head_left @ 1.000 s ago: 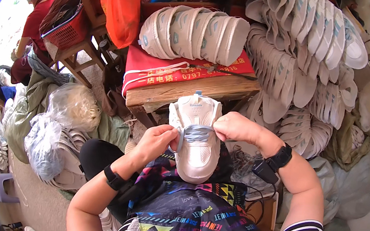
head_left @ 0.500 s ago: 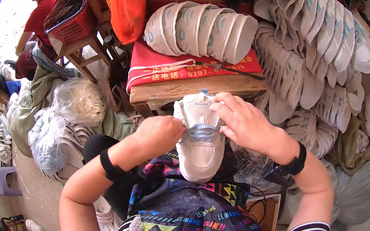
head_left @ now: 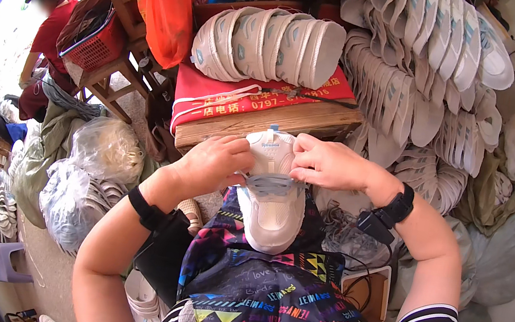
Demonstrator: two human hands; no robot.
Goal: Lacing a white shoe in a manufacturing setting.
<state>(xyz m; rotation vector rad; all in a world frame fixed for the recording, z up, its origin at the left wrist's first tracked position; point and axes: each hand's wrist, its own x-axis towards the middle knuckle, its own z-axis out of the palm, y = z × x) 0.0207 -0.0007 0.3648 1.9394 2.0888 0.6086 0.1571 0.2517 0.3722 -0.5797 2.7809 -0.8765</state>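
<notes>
A white sneaker with grey laces rests toe-down on my lap, over a colourful patterned apron. My left hand grips the shoe's left side near the tongue. My right hand pinches the upper right edge at the lace area. Both wrists carry black bands. The grey lace crosses the shoe between my fingers.
A wooden table with a red cloth carries a row of white shoes. A tall stack of white shoes fills the right. Clear bags of shoe parts lie left. A person in red stands far left beside a red basket.
Both hands have shifted upward on the sneaker, closing in on the tongue and laces. The shoe stays on my lap.
</notes>
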